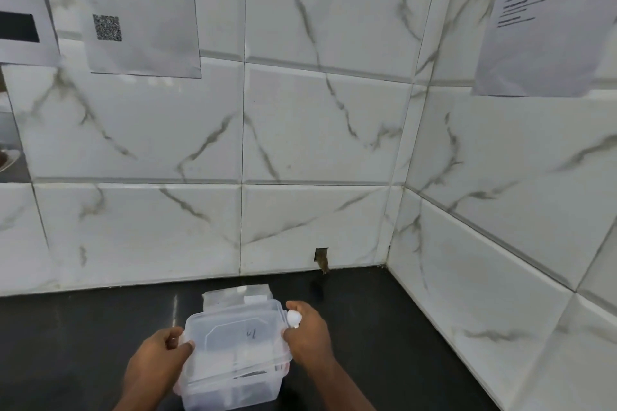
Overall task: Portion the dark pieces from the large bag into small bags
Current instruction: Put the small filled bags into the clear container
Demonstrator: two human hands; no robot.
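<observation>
A tiled wall (300, 130) of white marble-look tiles with grey veins fills most of the view and turns a corner on the right. Three printed sheets hang on it: one at the top left edge (20, 3), one beside it carrying a square code (140, 10), and one on the right-hand wall (547, 20). A small notch (321, 257) is cut in the bottom row of tiles, just above the desk.

The dark desk (66, 344) runs along the foot of the wall into the corner. Near its front edge, about the middle, stands a clear plastic box (233, 374) with a translucent lid (237, 334) on top; a handwritten mark shows on the lid. Some dark and pale contents show dimly through the box wall, but what they are cannot be told.

Directly behind the box, toward the wall, lies a flat stack of clear small bags (237, 294), partly hidden by the lid.

The left hand (163, 350) grips the left end of the lid, thumb on top and fingers curled under the rim. The right hand (307, 330) holds the right end, its fingers curled round the white clip (293, 319) there.
</observation>
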